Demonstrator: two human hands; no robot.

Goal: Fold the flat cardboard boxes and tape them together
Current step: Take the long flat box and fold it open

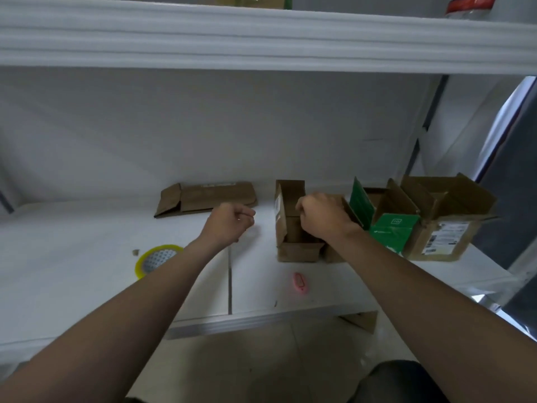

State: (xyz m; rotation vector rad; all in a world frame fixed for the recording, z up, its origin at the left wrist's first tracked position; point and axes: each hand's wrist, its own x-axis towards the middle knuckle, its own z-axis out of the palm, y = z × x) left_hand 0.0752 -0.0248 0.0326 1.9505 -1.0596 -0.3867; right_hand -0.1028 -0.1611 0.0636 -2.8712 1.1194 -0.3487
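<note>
White bench (72,271): right hand (322,218) fingers clamp small box (296,251) flap, 1 o'clock; left hand (231,222) fingers curled, empty. Press flaps square before taping; tape roll (157,258) at 8 o'clock.

Your white tabletop (72,280) has a dark seam (229,280) down its middle; at the back lies a flat cardboard box (203,199); nearer on the left, a yellow tape roll (157,258) beside a tiny cardboard scrap (135,252); a pink object (300,282) near the front edge; on the right stand a small brown box (293,251), a green box (389,231) and a larger brown box (444,228), flaps open.
</note>
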